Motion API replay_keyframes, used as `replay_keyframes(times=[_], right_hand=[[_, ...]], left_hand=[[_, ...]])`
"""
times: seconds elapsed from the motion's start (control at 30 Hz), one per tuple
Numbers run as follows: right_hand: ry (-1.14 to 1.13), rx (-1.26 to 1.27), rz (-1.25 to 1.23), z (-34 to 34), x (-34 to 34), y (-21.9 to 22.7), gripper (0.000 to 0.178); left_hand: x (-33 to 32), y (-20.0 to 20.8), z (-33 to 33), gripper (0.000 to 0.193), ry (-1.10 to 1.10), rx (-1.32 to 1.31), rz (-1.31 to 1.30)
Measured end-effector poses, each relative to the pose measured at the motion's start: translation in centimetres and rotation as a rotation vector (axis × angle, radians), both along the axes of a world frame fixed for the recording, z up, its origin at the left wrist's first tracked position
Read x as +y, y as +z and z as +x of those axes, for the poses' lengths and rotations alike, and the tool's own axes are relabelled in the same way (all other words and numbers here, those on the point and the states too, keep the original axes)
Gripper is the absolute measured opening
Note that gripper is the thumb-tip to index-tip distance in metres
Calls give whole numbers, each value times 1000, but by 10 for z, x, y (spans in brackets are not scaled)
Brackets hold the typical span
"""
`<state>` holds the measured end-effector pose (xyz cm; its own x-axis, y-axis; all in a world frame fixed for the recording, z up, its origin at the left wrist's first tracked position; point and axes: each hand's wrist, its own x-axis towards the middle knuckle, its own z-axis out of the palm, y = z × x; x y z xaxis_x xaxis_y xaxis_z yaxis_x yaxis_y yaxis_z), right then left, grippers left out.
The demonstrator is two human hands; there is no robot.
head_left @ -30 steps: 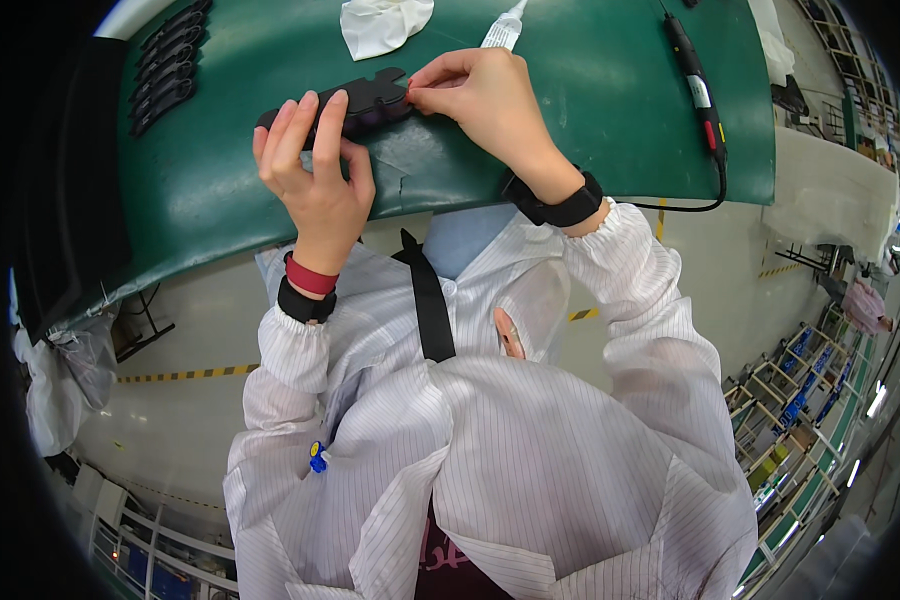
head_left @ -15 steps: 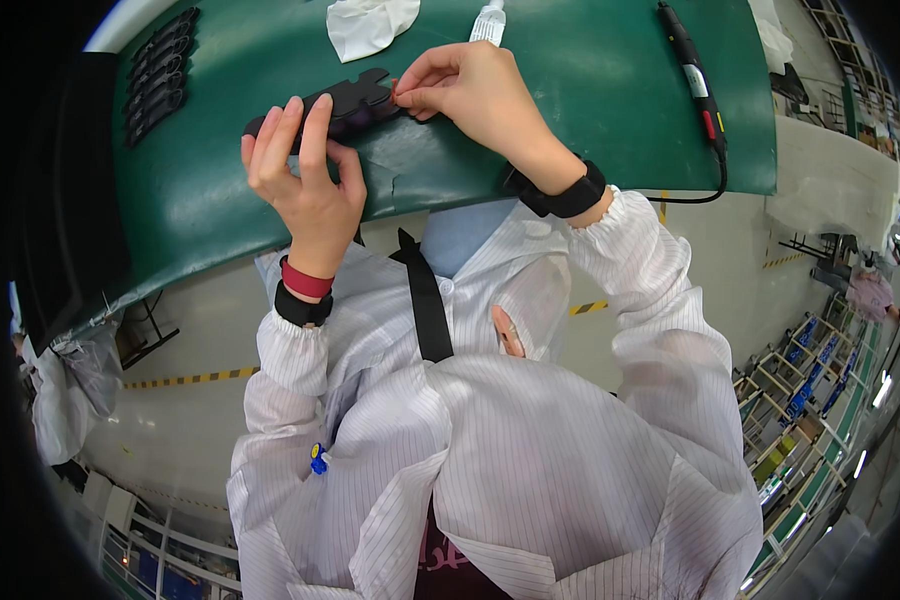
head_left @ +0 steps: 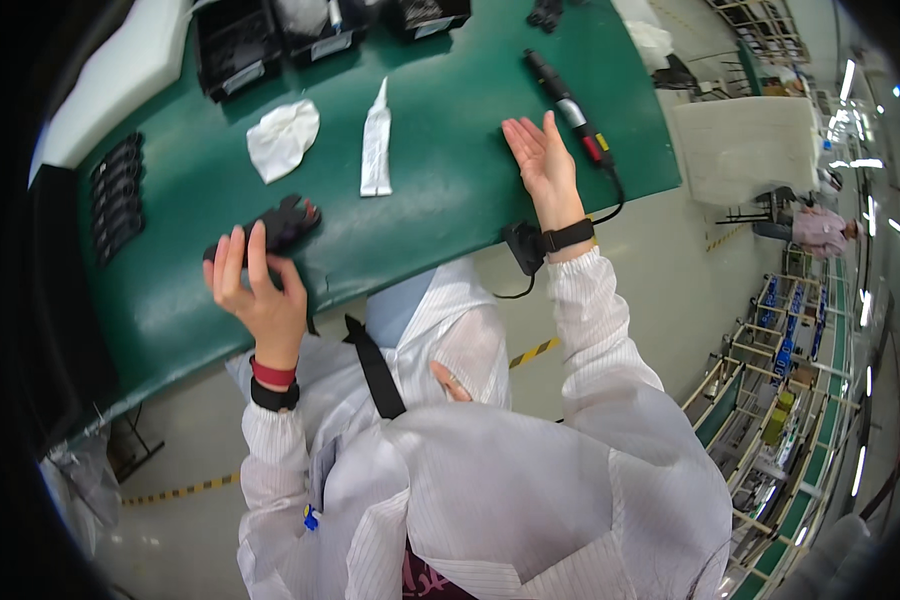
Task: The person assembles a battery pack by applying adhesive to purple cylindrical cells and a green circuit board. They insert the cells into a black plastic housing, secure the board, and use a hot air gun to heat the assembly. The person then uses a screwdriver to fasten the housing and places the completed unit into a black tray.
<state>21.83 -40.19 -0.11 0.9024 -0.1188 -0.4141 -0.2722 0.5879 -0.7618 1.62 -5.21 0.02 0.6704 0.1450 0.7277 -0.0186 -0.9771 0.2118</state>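
Left of the white tube [head_left: 376, 160] and nearer the wearer, as the head view shows, a black case [head_left: 288, 228] lies on the table, with a small red bit [head_left: 311, 210] at its end toward the tube. The left hand [head_left: 262, 300] has its fingers laid over the part of the case farthest from the tube, thumb set apart; whether it grips or only steadies the case, I cannot tell. Well right of the tube, the right hand [head_left: 542, 165] is spread, palm up, with nothing visible in it, near a corded tool [head_left: 575, 112].

If the left hand pressed unevenly, the case could probably rock or slide, since no other hand touches it; the red bit might then slip loose. The tool's cord [head_left: 621, 188] runs close to the right wrist, so a quick sweep of that arm might snag it and drag the tool.

Around the tube spreads a green, slightly shiny table [head_left: 440, 190]. A crumpled white cloth [head_left: 282, 140] lies left of the tube, dark bins [head_left: 250, 78] stand beyond, and a row of black parts [head_left: 117, 200] sits farther left. Right of the tube, past the table's edge, are a pale bench [head_left: 740, 150], a person in pink [head_left: 818, 230] and shelves [head_left: 740, 350].
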Motion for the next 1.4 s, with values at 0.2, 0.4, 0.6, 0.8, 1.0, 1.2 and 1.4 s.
replay_keyframes(times=[0.2,0.4,0.6,0.8,1.0,1.2,1.4], right_hand=[[-94,90,561,68,-74,-12,105],[-298,45,581,110,-100,-50,85],[-501,-70,56,90,-49,-35,60],[-526,-614,-255,22,10,24,36],[-303,-742,-104,-26,58,135,41],[124,-1003,-163,-43,108,181,15],[273,-862,-140,-67,173,148,16]], left_hand=[[-5,-2,7,57,-51,-10,-35],[-8,0,7,58,-69,-14,-59],[-1,-1,3,60,-95,-25,-81],[1,3,-2,61,-84,0,-86],[-3,-5,1,61,-88,-11,-78],[-3,1,-1,61,-91,-7,-90],[-2,2,1,62,-80,5,-70]])
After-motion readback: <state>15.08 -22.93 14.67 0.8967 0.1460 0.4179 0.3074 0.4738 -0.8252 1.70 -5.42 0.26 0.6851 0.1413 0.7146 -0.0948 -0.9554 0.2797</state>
